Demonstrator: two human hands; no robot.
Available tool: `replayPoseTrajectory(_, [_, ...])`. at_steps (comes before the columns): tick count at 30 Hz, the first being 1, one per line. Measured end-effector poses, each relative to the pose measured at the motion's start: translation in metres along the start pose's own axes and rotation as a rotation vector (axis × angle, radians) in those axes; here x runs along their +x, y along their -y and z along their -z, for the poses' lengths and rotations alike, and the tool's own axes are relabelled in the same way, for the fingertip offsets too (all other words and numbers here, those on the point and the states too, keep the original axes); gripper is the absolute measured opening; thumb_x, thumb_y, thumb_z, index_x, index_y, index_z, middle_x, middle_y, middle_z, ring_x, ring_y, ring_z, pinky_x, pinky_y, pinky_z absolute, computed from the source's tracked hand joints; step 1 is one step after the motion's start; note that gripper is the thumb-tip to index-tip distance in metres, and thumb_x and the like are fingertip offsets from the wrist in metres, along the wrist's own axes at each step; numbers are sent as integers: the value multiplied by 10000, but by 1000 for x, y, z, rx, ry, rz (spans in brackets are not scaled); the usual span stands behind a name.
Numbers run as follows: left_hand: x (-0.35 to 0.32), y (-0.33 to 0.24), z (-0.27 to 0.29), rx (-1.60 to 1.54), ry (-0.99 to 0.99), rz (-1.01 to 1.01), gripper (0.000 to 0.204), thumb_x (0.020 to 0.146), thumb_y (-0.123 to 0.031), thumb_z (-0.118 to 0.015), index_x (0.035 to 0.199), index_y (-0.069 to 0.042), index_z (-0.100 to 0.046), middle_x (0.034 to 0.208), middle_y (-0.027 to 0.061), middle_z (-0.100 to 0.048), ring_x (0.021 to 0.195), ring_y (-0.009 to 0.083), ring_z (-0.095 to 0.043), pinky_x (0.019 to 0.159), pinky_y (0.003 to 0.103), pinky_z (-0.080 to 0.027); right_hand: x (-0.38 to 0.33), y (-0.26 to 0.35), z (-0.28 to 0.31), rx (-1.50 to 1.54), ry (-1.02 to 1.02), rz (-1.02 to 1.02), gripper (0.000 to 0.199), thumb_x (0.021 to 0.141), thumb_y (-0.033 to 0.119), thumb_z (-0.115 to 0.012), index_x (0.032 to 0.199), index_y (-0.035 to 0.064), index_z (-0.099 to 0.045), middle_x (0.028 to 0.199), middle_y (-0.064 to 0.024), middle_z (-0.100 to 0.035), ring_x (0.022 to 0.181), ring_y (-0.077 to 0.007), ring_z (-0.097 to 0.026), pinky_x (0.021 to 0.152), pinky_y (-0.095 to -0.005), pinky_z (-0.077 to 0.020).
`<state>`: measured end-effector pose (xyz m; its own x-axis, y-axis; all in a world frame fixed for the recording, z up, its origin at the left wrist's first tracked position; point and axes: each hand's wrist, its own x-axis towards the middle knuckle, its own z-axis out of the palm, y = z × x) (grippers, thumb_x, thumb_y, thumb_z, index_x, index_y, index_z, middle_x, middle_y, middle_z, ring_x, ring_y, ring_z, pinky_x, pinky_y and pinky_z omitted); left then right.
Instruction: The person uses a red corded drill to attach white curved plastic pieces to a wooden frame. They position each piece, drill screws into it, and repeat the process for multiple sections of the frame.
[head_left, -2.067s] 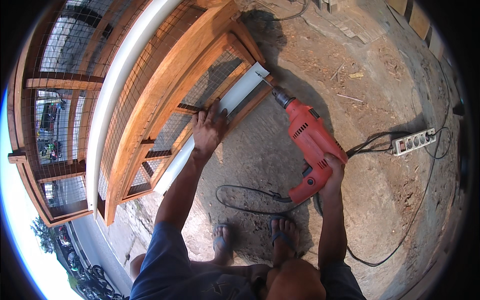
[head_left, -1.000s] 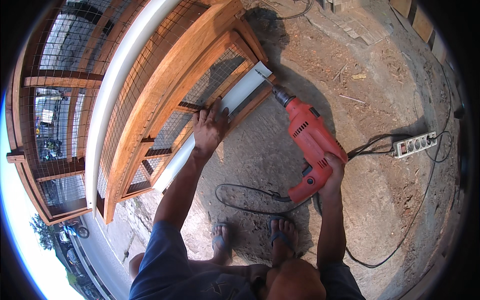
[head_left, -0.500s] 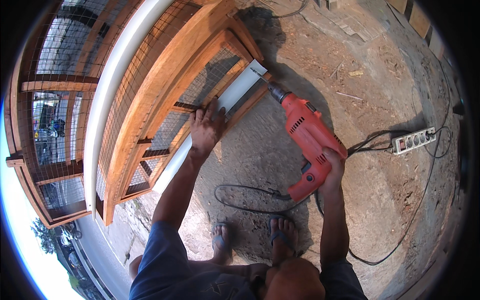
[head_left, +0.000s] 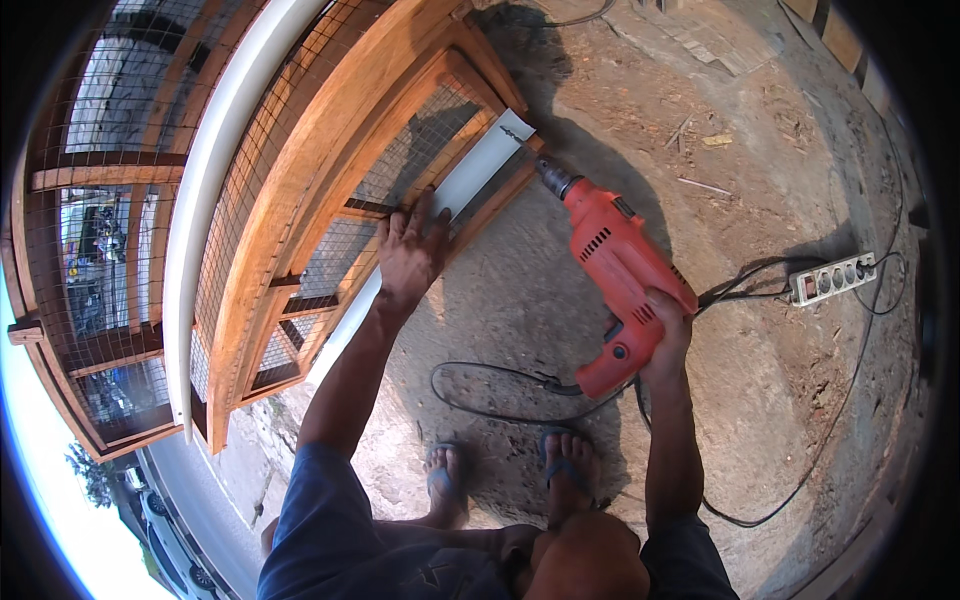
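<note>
My right hand [head_left: 664,340] is wrapped round the back of a red electric drill [head_left: 625,265]. The drill's chuck points up and left, and its thin bit lies over the far end of a white strip [head_left: 480,165]; whether the tip touches it I cannot tell. This flat strip runs along the lower part of a wooden cage [head_left: 290,170] with wire mesh panels. My left hand [head_left: 407,255] rests on the strip near its middle, fingers spread toward the cage frame.
A white rounded pipe or gutter [head_left: 205,180] runs along the cage. The drill's black cord [head_left: 480,415] loops over the rough ground near my sandalled feet. To the right lies a white power strip [head_left: 833,280] with a plug in it. A road with a parked car [head_left: 172,545] shows lower left.
The view has shifted slightly. My right hand and the drill keep nearly the same place, the bit still over the strip's end. A car has come into view on the road.
</note>
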<state>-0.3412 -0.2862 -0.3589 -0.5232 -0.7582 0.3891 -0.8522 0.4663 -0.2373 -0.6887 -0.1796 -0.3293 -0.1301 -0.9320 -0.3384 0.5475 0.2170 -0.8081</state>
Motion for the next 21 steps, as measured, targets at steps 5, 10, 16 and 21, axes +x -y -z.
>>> replayPoseTrajectory(5, [1, 1, 0, 19, -36, -28, 346, 780, -240, -782, 1108, -137, -743, 1431, 166, -567, 1013, 311, -577, 835, 446, -482, 2, 1, 2, -19, 15, -18, 450, 890, 328, -598, 1117, -59, -641, 816, -149, -697, 612, -220, -688, 549, -336, -577])
replayPoseTrajectory(10, [3, 1, 3, 18, -20, -11, 348, 772, -250, -786, 1099, -141, -739, 1417, 161, -574, 1017, 317, -576, 858, 450, -487, 4, -1, 1, -2, 6, -26, 452, 879, 304, -623, 1141, -65, -621, 828, -158, -690, 608, -225, -686, 537, -338, -579])
replayPoseTrajectory(16, [4, -2, 5, -31, -45, 26, 244, 809, -176, -756, 1048, -127, -757, 1342, 131, -630, 1007, 319, -598, 845, 456, -500, 9, -4, 2, 30, 29, -25, 478, 859, 235, -673, 1204, -80, -576, 879, -185, -690, 616, -239, -689, 531, -344, -591])
replayPoseTrajectory(21, [5, 2, 2, -3, -30, 9, 291, 803, -229, -769, 1084, -155, -745, 1415, 129, -580, 1017, 307, -576, 864, 437, -486, 18, -6, 2, 55, 45, -58, 450, 875, 288, -658, 1163, -55, -617, 878, -157, -701, 637, -237, -696, 575, -353, -590])
